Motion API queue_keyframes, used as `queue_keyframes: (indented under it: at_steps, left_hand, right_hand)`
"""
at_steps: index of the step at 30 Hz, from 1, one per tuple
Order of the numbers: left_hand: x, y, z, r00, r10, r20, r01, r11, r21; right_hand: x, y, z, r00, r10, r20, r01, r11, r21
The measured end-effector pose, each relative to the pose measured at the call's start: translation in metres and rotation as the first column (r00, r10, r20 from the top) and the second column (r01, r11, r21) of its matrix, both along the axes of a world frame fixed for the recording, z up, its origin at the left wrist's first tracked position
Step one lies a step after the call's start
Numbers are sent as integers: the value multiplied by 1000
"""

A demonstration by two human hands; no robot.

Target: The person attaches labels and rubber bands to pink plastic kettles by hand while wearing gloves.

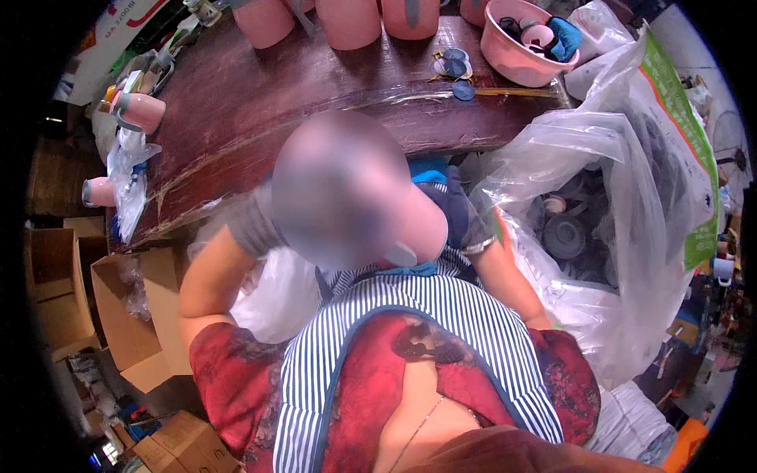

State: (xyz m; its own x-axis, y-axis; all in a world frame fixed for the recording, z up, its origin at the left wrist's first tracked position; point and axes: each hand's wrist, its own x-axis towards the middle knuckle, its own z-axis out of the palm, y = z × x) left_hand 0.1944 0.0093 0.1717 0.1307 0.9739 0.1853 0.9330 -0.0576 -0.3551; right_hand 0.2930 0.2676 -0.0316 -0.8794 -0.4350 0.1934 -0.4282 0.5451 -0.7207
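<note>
In front of my chest is a pink plastic jug (422, 225), tilted, with a pale tab-like part at its lower edge. A round blurred patch covers much of it. My right hand (457, 206), in a dark glove, is closed against the jug's right side, its fingertips out of sight behind it. From the left comes my left hand (259, 223) in a grey glove; its fingers vanish under the blur, so their grip is hidden.
Several pink jugs (347, 22) line the back of the dark red table (213, 110). A pink basin (516, 63) holds small dark and blue items. On the right, a large plastic bag (607, 134) contains grey lids (564, 236). Cardboard boxes (142, 323) stand at left.
</note>
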Motion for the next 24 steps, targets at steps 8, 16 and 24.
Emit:
queue_keyframes:
  at_steps: [8,16,24]
  left_hand:
    - [-20,19,-14,989,-95,116,95,995,6]
    - [-96,35,-96,902,-30,430,-14,995,100]
    - [-47,19,-114,717,337,610,-603,738,302]
  right_hand:
    - [-8,-19,-37,872,-206,444,230,973,1]
    - [-134,83,19,451,-816,-361,884,353,308]
    - [-154,109,-33,480,-767,-425,877,420,232]
